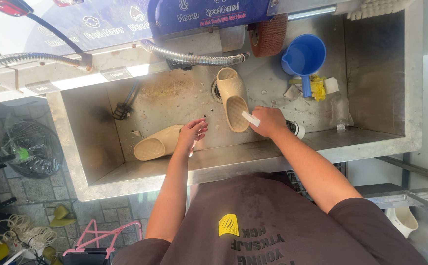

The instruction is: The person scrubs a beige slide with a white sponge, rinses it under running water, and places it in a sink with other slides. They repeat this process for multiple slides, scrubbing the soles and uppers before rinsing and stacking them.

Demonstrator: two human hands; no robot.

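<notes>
Two beige rubber slippers lie in a steel sink basin [174,98]. One slipper [232,98] lies sole-side inward near the drain, in the middle. The other slipper [156,144] lies on its side at the lower left. My left hand [193,134] touches the heel end of that left slipper, fingers loosely apart. My right hand [269,121] is closed around a brush with a white handle [251,118], right beside the middle slipper's toe; a white-and-black end [296,129] shows past the wrist.
A blue scoop [303,56], yellow and white rags [318,87] and a clear plastic bottle [340,112] lie at the basin's right. A round brush wheel [269,35], a metal hose [194,58] and a blue control panel are above. Bags and cords lie on the paved floor at left.
</notes>
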